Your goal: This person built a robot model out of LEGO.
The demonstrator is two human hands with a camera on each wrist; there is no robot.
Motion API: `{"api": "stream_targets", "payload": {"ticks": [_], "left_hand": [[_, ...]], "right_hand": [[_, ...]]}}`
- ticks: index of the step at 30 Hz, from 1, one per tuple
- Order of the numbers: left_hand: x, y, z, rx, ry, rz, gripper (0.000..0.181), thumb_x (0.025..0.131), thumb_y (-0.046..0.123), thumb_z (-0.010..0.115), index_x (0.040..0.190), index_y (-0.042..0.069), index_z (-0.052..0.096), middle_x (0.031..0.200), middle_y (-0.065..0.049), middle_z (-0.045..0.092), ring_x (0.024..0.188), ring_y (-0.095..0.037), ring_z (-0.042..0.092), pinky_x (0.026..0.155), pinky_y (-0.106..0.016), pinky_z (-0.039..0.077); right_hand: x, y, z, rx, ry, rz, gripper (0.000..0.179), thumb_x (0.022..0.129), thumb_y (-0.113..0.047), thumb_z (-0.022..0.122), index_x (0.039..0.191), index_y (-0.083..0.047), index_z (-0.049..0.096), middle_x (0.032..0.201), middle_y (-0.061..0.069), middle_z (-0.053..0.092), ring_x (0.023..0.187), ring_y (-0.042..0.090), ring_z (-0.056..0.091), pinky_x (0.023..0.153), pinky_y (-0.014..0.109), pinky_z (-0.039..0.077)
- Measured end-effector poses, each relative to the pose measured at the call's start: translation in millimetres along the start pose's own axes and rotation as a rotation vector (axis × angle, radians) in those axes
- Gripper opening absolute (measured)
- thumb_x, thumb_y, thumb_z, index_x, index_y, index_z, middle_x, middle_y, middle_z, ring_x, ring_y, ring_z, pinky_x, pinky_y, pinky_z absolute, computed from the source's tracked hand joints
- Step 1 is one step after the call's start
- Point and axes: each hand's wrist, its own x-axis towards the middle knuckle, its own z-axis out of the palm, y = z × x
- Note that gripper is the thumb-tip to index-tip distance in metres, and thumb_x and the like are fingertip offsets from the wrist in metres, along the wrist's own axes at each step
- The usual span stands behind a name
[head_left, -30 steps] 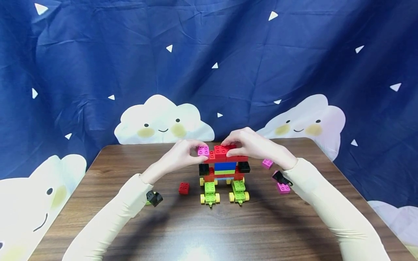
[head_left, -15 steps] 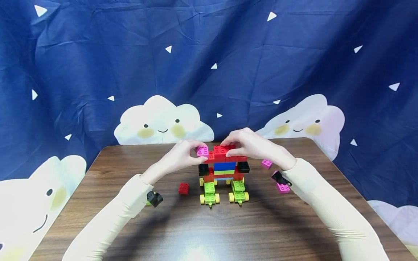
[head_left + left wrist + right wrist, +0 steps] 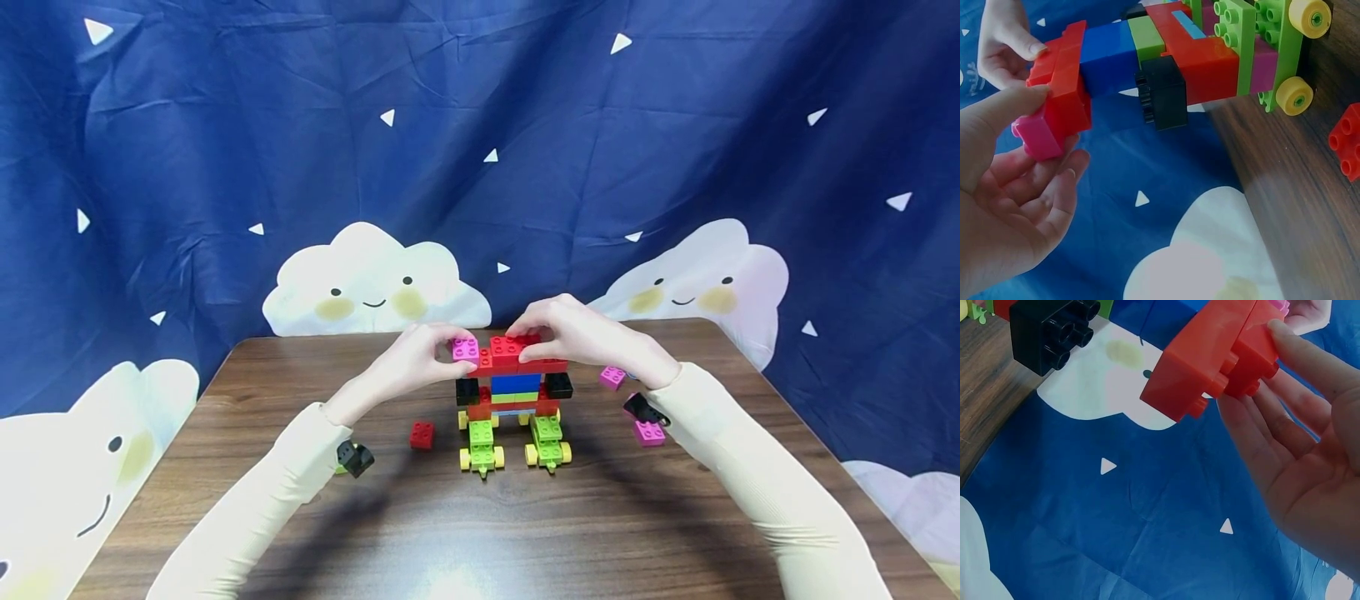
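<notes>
A toy-brick figure point(image 3: 516, 382) stands on two green wheeled bases point(image 3: 482, 455) mid-table. Its body stacks red, green and blue bricks, with a black brick point(image 3: 1163, 94) jutting from either side. My left hand point(image 3: 405, 360) pinches a pink brick point(image 3: 465, 350) between thumb and fingers at the left end of the red top row. In the left wrist view this pink brick sits against the red brick point(image 3: 1071, 81). My right hand point(image 3: 588, 337) grips a red brick point(image 3: 1257, 353) on top of that row, thumb in front and fingers behind.
A loose red brick point(image 3: 422, 435) lies left of the figure. Pink bricks point(image 3: 612, 377) lie to the right, partly under the right wrist. A green piece point(image 3: 341, 469) shows beneath the left wrist camera. Behind the wooden table point(image 3: 480, 533) hangs a blue cloud-print curtain point(image 3: 420, 167).
Both hands keep the same hold at the top of the figure. The head view has shifted very slightly; the bricks stay in place.
</notes>
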Motion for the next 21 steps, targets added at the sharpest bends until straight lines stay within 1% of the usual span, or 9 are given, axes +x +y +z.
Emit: {"api": "stream_targets", "payload": {"ticks": [3,6,10,12,16,18,21], "left_hand": [[-0.5,-0.5,0.1,0.003,0.003,0.004,0.030,0.085,0.025,0.077,0.112,0.013,0.071,0.095,0.002,0.072,0.088,-0.021,0.065,0.077,-0.031,0.054],[-1.0,-0.5,-0.2,0.002,0.006,0.006,0.031,0.085,0.026,0.077,0.112,0.013,0.071,0.095,0.002,0.072,0.089,-0.020,0.065,0.078,-0.031,0.055],[-2.1,-1.1,-1.0,0.008,0.012,0.012,0.030,0.085,0.025,0.077,0.112,0.013,0.071,0.094,0.002,0.072,0.088,-0.017,0.065,0.078,-0.031,0.055],[-2.1,-1.3,-1.1,0.012,0.018,0.017,0.030,0.085,0.025,0.077,0.112,0.013,0.071,0.093,0.002,0.071,0.088,-0.017,0.065,0.078,-0.031,0.054],[-1.6,-1.2,-0.5,0.012,0.029,0.028,0.029,0.085,0.024,0.077,0.111,0.012,0.071,0.092,0.001,0.071,0.088,-0.021,0.066,0.077,-0.029,0.053],[-1.7,-0.9,-0.2,0.016,0.034,0.032,0.029,0.085,0.024,0.077,0.112,0.012,0.071,0.092,0.002,0.071,0.087,-0.019,0.066,0.077,-0.028,0.052],[-2.3,-0.8,0.1,0.025,0.044,0.040,0.031,0.085,0.024,0.077,0.113,0.012,0.071,0.092,0.003,0.071,0.086,-0.013,0.064,0.077,-0.029,0.053]], "right_hand": [[-0.6,0,0,-0.010,0.004,-0.015,0.034,0.082,-0.018,0.080,0.114,-0.006,0.074,0.104,0.008,0.075,0.088,0.019,0.065,0.083,0.037,0.058],[-1.2,0,1,-0.033,0.024,-0.040,0.033,0.082,-0.018,0.080,0.112,-0.006,0.074,0.102,0.007,0.075,0.085,0.019,0.064,0.080,0.036,0.058],[-2.8,1,3,-0.068,0.075,-0.089,0.030,0.082,-0.017,0.080,0.109,-0.005,0.075,0.099,0.008,0.075,0.082,0.019,0.064,0.079,0.036,0.057],[-5.0,2,2,-0.067,0.101,-0.102,0.029,0.082,-0.016,0.080,0.108,-0.004,0.075,0.098,0.008,0.075,0.083,0.020,0.065,0.079,0.036,0.058],[-12.1,5,-2,-0.019,0.136,-0.089,0.028,0.081,-0.012,0.080,0.107,-0.003,0.074,0.099,0.010,0.075,0.085,0.020,0.070,0.081,0.037,0.059],[-16.2,6,-5,-0.001,0.148,-0.077,0.028,0.081,-0.011,0.081,0.107,-0.003,0.074,0.100,0.011,0.075,0.087,0.020,0.071,0.082,0.037,0.060],[-23.0,9,-7,-0.001,0.176,-0.052,0.028,0.081,-0.012,0.080,0.108,-0.004,0.074,0.101,0.009,0.075,0.089,0.020,0.071,0.082,0.037,0.060]]}}
